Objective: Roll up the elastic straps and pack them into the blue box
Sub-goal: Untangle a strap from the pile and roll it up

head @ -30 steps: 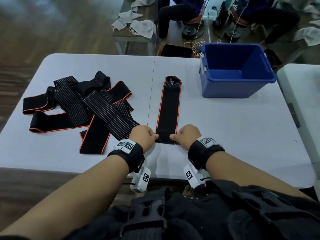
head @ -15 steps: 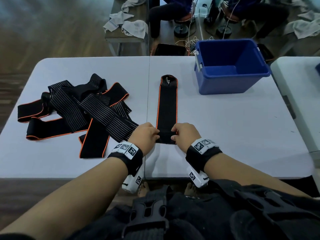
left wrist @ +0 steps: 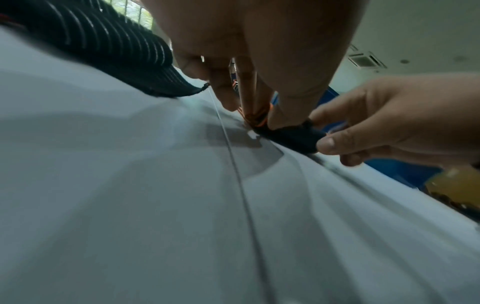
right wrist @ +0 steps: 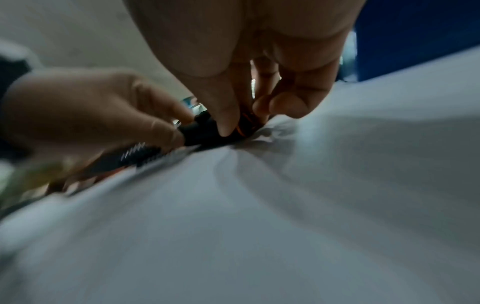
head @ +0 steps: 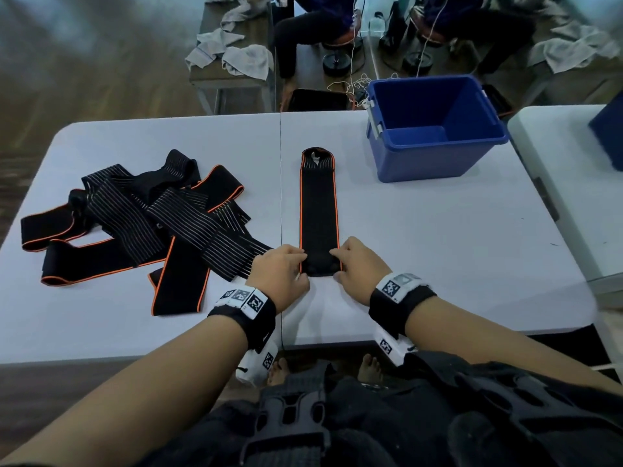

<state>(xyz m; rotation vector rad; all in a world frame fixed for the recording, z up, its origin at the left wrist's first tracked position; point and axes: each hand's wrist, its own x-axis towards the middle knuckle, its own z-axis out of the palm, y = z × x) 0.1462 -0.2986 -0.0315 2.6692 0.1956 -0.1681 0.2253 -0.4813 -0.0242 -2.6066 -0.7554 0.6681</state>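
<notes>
A black elastic strap with orange edging [head: 319, 210] lies straight on the white table [head: 438, 251], running away from me. Its near end is curled into a small roll [left wrist: 291, 138] [right wrist: 207, 131]. My left hand [head: 283, 267] pinches the roll's left side and my right hand [head: 359, 264] pinches its right side, thumbs and fingers curled round it. The blue box [head: 435, 129] stands open and empty at the far right of the table. A heap of several more straps [head: 141, 227], some striped, lies to the left.
A second white table [head: 569, 183] adjoins on the right. Beyond the far edge are a bench with grey cloths [head: 236, 52], chair bases, cables and a seated person's legs [head: 303, 32]. Bare tabletop lies between the strap and the box.
Both hands have rolled the strap's near end forward, so the roll is thicker and the flat part shorter. The head view has shifted slightly.
</notes>
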